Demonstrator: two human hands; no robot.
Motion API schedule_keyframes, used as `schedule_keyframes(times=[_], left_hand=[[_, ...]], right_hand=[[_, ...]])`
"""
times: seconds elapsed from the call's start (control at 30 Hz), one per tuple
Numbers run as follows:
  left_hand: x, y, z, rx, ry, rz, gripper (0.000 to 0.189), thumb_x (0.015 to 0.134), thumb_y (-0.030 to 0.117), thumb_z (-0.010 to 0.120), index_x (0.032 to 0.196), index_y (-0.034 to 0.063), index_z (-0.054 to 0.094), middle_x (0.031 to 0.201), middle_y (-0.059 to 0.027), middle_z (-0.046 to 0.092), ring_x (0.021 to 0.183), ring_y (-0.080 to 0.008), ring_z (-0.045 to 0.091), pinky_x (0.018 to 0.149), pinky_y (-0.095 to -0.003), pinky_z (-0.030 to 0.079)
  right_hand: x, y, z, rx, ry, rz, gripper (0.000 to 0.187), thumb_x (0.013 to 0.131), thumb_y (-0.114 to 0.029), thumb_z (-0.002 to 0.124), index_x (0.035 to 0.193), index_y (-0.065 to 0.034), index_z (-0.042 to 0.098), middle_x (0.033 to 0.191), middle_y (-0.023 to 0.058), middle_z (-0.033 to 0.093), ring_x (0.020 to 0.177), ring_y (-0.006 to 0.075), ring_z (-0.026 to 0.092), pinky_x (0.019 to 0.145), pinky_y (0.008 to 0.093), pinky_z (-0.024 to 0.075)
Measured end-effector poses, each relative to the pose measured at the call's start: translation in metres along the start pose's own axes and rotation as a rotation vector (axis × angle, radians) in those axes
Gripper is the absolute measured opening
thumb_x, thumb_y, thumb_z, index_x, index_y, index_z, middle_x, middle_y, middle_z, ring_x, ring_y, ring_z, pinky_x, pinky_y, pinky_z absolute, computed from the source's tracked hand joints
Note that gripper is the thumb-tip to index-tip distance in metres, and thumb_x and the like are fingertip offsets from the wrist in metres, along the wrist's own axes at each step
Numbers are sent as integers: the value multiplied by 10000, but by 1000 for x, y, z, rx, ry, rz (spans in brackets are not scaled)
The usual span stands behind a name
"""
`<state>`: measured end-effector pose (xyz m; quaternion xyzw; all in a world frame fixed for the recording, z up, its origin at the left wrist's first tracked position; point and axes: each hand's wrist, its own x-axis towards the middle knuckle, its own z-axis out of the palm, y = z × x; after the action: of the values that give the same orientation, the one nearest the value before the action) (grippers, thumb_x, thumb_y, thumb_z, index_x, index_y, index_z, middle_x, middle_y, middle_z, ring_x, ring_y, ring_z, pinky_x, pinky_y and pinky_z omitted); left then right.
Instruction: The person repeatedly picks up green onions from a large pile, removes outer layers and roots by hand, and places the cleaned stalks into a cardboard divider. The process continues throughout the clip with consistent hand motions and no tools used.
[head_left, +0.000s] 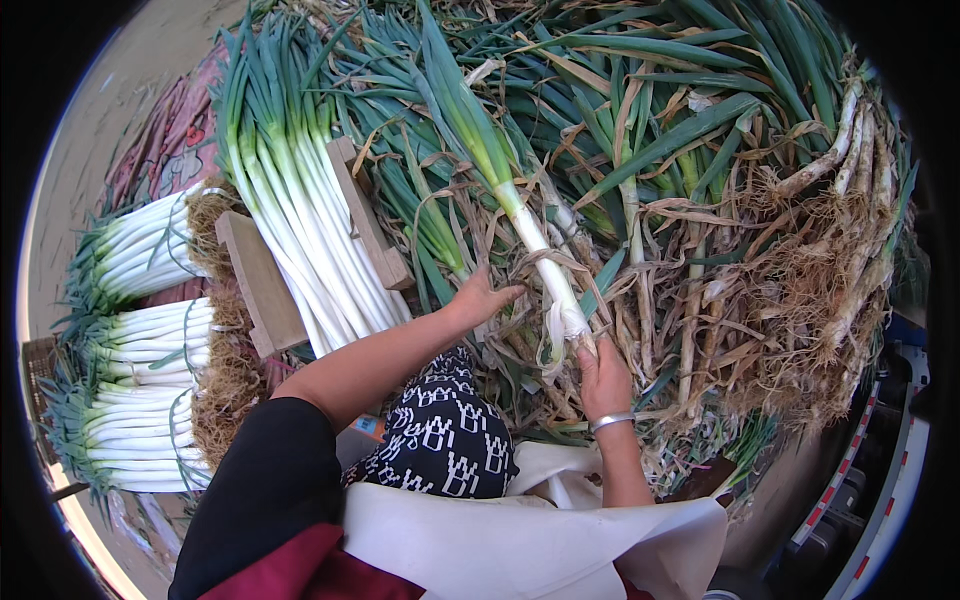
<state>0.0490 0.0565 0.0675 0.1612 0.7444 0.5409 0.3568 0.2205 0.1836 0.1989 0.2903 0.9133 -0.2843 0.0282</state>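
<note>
My right hand (606, 382), with a silver bangle at its wrist, grips a long green onion (541, 244) near its root end. The onion slants up and left, its white shaft low and green leaves on top; dry leaf strips hang about the shaft. Left of it, my left hand (484, 300) is held with thumb and fingers apart over the pile of untrimmed green onions (690, 300), nothing visible in it. Peeled green onions (330, 255) with clean white shafts lie side by side between two wooden side pieces (266, 281) of a holder, their lower ends hidden by my left arm.
Tied bundles of green onions (146, 427) are stacked at the left, roots facing me, partly on a pink patterned cloth (180, 150). Soil-covered roots (810, 315) stick out at the right. A vehicle with red-and-white marking strips (844, 465) stands at the lower right. A pale apron (510, 540) covers my lap.
</note>
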Motion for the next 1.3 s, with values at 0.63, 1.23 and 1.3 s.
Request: schedule_keyframes(times=[0.63,1.23,1.3], left_hand=[[2,67,-34,-573,134,-121,138,874,195,556,835,68,522,679,23,517,591,-46,449,439,-194,317],[-5,59,-34,-1549,-234,-223,398,848,49,438,1244,11,421,941,-46,544,554,-54,367,474,-168,371],[-6,57,-38,-1557,-262,-251,402,846,53,437,1245,4,419,916,-38,533,561,-53,374,490,-171,380]], right_hand=[[-8,-10,12,75,-87,54,309,917,-340,422,912,-34,465,717,220,555,678,429,528,580,451,407],[-18,-2,20,-162,34,23,320,849,-304,529,1043,-56,468,824,208,585,706,404,562,583,473,428],[-20,0,21,-183,57,-6,328,841,-297,542,1051,-53,479,843,200,585,715,396,564,591,464,434]])
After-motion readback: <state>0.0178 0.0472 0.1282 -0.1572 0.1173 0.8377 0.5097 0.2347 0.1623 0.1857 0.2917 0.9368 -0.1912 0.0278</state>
